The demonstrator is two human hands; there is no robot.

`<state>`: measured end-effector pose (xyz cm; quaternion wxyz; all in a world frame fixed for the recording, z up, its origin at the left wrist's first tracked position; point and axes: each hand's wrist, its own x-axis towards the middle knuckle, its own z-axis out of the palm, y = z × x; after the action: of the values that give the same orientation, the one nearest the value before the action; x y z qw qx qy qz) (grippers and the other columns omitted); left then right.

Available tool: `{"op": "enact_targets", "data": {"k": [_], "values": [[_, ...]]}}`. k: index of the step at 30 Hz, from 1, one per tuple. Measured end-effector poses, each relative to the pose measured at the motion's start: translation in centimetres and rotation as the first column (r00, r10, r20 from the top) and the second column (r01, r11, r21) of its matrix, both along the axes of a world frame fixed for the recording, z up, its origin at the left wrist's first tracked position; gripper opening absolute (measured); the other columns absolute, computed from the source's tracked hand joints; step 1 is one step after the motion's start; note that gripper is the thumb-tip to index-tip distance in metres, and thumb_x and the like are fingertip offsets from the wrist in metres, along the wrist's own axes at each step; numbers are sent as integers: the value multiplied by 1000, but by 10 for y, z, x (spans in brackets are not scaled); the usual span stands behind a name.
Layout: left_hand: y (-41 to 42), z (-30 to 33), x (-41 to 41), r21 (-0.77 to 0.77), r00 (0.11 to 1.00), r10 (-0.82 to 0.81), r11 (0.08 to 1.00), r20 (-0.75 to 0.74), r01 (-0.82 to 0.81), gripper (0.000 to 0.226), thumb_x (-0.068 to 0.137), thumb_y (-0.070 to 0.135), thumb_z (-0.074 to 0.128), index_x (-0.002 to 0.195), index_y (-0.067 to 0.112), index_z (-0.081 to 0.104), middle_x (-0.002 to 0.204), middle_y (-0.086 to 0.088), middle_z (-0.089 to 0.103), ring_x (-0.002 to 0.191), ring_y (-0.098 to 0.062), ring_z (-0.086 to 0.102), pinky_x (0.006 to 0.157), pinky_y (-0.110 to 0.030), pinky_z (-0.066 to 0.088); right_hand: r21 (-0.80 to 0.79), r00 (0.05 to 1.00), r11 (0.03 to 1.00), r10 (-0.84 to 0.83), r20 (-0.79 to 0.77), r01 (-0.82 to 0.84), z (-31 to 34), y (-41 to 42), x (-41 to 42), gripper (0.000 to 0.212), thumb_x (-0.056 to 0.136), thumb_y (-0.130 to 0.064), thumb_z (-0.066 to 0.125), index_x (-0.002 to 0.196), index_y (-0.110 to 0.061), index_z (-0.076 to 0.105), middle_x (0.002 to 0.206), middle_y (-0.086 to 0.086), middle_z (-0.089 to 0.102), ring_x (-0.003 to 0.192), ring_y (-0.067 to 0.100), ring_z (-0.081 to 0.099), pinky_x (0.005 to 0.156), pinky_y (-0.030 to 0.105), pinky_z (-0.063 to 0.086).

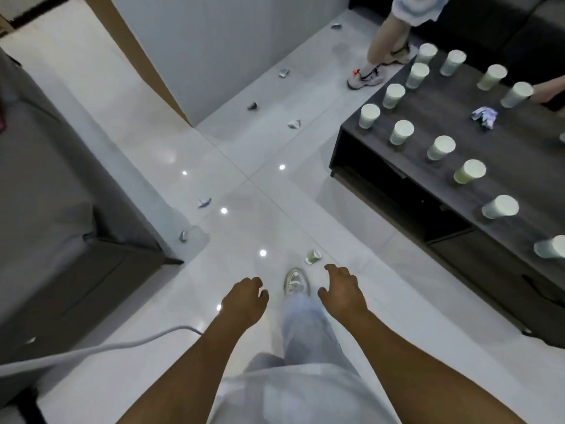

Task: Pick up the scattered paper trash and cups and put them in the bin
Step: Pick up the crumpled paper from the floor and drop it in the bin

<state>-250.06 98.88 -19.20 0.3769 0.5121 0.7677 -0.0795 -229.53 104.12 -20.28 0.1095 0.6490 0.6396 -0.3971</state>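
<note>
While both hands hang loosely curled and hold nothing, a crushed paper cup (313, 257) lies on the floor just ahead of the right hand (342, 290). Farther right of it, upright cups (441, 148) stand on the dark table (428, 191); their contents cannot be seen. The left hand (244, 301) is beside the shoe (295, 281).

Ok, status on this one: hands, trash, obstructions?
Left hand, right hand open, empty. Crushed cup on floor ahead of right shoe. Bin not in view. Path unobstructed.
</note>
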Motion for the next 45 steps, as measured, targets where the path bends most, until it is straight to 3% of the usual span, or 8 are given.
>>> {"op": "enact_targets", "data": {"k": [6, 11, 19, 25, 30, 33, 37, 45], "values": [[101, -37, -15, -77, 1000, 1, 997, 31, 1, 37, 98, 35, 39, 128, 18, 51, 124, -4, 56, 113, -20, 53, 90, -30, 43, 12, 994, 994, -106, -11, 106, -41, 89, -23, 54, 92, -21, 54, 143, -19, 35, 139, 6, 42, 123, 28, 42, 97, 37, 44], [162, -115, -24, -126, 995, 37, 992, 97, -25, 36, 97, 32, 43, 129, 19, 53, 130, -2, 58, 116, -18, 55, 96, -26, 41, -20, 983, 983, -185, -4, 185, -129, 137, -36, 55, 93, -21, 54, 144, -20, 33, 144, 4, 37, 127, 25, 37, 98, 36, 44], [207, -341, -49, -198, 987, -40, 978, 155, 71, 34, 97, 29, 45, 128, 17, 53, 127, -3, 59, 113, -19, 57, 94, -27, 42, -102, 955, 953, -273, 116, 285, -367, 163, -39, 59, 94, -22, 53, 147, -20, 28, 150, 5, 28, 132, 27, 30, 99, 37, 43], [207, -506, -67, -221, 985, -30, 973, 170, 68, 33, 95, 32, 49, 126, 21, 55, 125, -1, 58, 110, -17, 55, 94, -28, 41, -89, 964, 969, -217, 152, 232, -546, 167, -40, 63, 90, -18, 56, 147, -23, 30, 149, 10, 27, 124, 35, 37, 88, 35, 41], [196, -600, -82, -212, 981, -60, 972, 185, 99, 31, 93, 32, 52, 122, 21, 58, 120, -1, 60, 109, -17, 56, 91, -27, 40, -107, 970, 973, -186, 157, 204, -646, 156, -42, 69, 85, -13, 63, 146, -29, 33, 154, 8, 19, 127, 37, 33, 86, 34, 41], [188, -624, -89, -222, 973, -80, 966, 218, 129, 32, 93, 33, 51, 122, 22, 57, 121, 0, 60, 110, -17, 55, 92, -28, 40, -19, 962, 974, -220, 165, 226, -665, 145, -47, 53, 83, -5, 63, 133, -20, 49, 147, 10, 28, 122, 37, 36, 81, 28, 33], [181, -620, -92, -237, 957, -103, 957, 270, 169, 35, 92, 32, 53, 125, 24, 54, 126, 2, 56, 111, -15, 54, 90, -26, 40, -35, 944, 948, -311, 111, 317, -655, 141, -65, 39, 82, -13, 68, 120, -21, 58, 137, 8, 36, 118, 35, 40, 82, 25, 30], [196, -520, -106, -136, 929, -129, 973, 348, 186, 75, 81, 23, 70, 145, 19, 30, 142, -1, 41, 128, -19, 42, 101, -27, 36, -203, 858, 862, -495, -135, 465, -525, 155, -164, 48, 78, -24, 78, 121, -31, 58, 133, -1, 42, 116, 24, 48, 98, 32, 48]]}}
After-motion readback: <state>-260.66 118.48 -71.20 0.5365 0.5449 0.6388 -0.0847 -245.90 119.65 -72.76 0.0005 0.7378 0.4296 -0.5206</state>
